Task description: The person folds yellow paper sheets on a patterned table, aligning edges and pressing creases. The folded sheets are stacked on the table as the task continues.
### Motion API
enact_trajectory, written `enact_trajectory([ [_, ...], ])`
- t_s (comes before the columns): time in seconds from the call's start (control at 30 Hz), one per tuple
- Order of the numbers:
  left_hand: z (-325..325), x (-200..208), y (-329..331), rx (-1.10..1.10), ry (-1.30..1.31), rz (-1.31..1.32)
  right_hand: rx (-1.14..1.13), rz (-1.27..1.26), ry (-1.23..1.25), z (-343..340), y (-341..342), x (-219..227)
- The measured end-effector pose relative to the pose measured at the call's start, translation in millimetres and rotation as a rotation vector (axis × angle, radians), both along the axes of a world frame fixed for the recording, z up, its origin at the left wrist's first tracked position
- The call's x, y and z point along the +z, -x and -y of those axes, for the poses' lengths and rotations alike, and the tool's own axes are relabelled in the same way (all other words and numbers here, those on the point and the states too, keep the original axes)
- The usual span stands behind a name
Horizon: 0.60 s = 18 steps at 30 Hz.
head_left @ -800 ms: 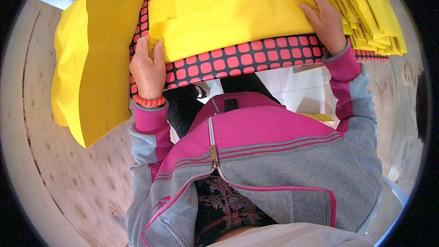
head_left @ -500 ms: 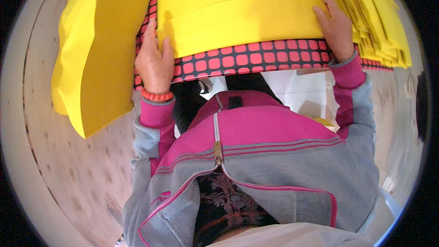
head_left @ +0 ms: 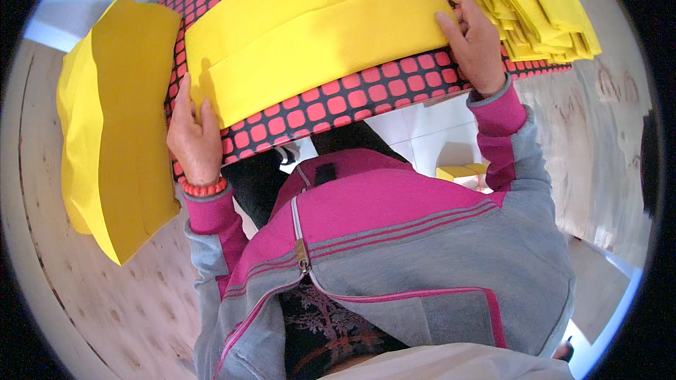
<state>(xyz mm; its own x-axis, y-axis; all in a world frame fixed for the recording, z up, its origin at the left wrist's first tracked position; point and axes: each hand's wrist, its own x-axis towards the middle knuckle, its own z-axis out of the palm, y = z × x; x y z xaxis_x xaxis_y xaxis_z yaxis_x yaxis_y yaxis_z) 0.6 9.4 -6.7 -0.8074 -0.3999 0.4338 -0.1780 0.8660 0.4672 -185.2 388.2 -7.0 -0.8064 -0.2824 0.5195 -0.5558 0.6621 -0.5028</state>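
A folded yellow cloth (head_left: 324, 35) lies flat, a crease running along its length, on a red-and-black checked mat (head_left: 303, 112). My left hand (head_left: 193, 137) rests at its left end, fingers stretched out and thumb apart. At the opposite end, my right hand (head_left: 480, 46) touches the edge with its thumb and fingertips, the fingers spread and slightly bent. The cloth stays on the surface between both hands. Neither hand is closed around it.
To the left, a larger yellow cloth (head_left: 137, 127) drapes over the wooden tabletop (head_left: 141, 295). A stack of folded yellow cloths (head_left: 542, 10) sits at the far right. Something yellow (head_left: 461, 171) shows below the table near my right forearm.
The view has turned and shifted, so the table and cloths appear tilted and farther left. Both hands keep their places at the cloth's ends.
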Motion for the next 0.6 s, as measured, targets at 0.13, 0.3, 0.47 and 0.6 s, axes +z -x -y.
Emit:
enact_trajectory([
  [0.13, -4, 6, -2, 0.024, 0.01, 0.025, -0.024, 0.069, -0.019, 1, -3, 4],
  [0.3, -2, 3, 1, -0.058, 0.173, -0.054, 0.041, -0.114, -0.002, 6, 3, 1],
  [0.47, 4, 4, -1, -0.053, 0.148, 0.013, 0.027, -0.151, -0.071, 7, 5, -2],
  [0.6, 3, 4, -1, -0.018, 0.148, 0.013, -0.032, -0.123, -0.177, 7, 5, 0],
])
